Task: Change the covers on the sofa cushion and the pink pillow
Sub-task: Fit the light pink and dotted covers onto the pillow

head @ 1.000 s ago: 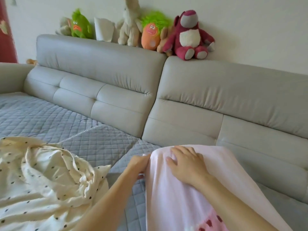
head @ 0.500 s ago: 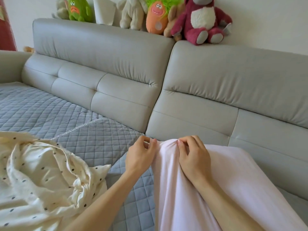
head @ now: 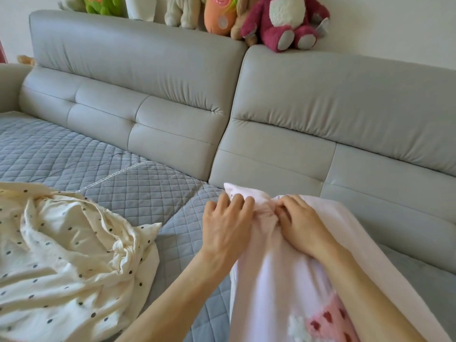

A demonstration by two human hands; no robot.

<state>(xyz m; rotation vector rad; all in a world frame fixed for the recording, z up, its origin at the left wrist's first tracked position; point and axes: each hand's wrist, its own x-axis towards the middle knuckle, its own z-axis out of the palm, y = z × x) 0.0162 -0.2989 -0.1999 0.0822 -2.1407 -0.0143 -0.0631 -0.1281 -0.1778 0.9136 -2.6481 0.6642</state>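
Note:
The pink pillow [head: 291, 280] lies on the sofa seat at the lower right, its far end bunched into folds. My left hand [head: 228, 228] grips the bunched pink fabric at the pillow's far left corner. My right hand [head: 299, 224] pinches the same gathered fabric just to the right, fingers curled into the folds. A strawberry print shows near the bottom edge. A crumpled cream cover with dark dots [head: 66, 262] lies loose on the seat at the left.
The grey leather sofa back [head: 333, 114] rises behind the pillow. A blue-grey quilted seat cover [head: 138, 193] spreads between the two fabrics. Several plush toys [head: 283, 21] sit along the top of the backrest.
Both hands have gone from lying on the pillow's end to gathering and pinching its pink fabric into a bunch. The camera has tilted down and moved closer.

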